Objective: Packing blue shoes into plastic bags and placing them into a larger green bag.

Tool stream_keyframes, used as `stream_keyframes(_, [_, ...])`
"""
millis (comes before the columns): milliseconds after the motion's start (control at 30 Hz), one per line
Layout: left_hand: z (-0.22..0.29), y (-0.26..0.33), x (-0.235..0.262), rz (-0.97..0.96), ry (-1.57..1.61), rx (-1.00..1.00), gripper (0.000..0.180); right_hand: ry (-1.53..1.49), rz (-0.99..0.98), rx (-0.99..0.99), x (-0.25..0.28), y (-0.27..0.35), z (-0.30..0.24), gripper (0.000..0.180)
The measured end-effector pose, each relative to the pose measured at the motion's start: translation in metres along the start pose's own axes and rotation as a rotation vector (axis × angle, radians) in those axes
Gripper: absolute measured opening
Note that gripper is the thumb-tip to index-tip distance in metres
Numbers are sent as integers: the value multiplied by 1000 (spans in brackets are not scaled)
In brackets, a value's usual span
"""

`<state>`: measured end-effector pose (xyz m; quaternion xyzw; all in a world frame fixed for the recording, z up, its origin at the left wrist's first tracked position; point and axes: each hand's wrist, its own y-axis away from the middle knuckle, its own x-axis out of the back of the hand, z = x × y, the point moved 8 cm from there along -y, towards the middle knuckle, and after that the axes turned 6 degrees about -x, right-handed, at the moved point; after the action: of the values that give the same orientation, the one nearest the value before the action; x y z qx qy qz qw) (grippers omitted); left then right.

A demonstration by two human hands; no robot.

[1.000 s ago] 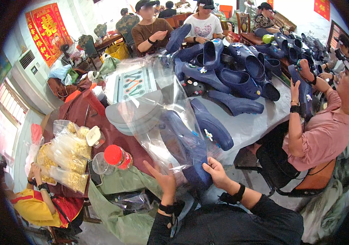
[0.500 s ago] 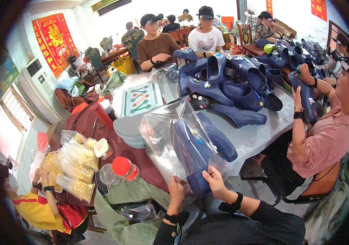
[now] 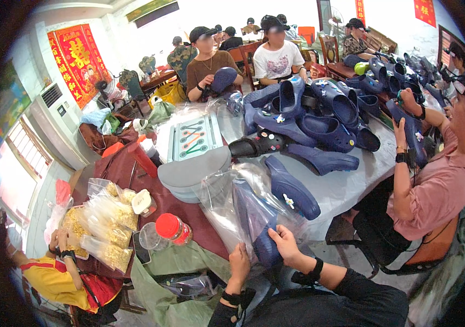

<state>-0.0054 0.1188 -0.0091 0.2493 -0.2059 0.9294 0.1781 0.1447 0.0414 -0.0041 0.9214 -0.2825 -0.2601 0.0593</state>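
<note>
A navy clog inside a clear plastic bag is gripped at its heel by the right hand; the bag's lower edge is pinched by the left hand.

The clogs heaped on the table were navy, some dotted with small white charms. The clog in the clear bag was the same navy, ridged at the sole. One clog was black. The jar had a red lid. Red and gold banner on the wall; grey pads stacked nearby.
</note>
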Motion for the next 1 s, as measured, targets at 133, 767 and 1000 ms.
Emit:
stream_keyframes(133, [0, 5, 2, -59, 7, 62, 48, 92, 39, 55, 12, -4, 0, 17])
stream_keyframes(767, [24, 30, 18, 145, -114, -77, 38, 431, 140, 196, 18, -9, 7, 22])
stream_keyframes(1000, [71, 3, 24, 194, -377, -274, 55, 569, 127, 321, 19, -11, -9, 28])
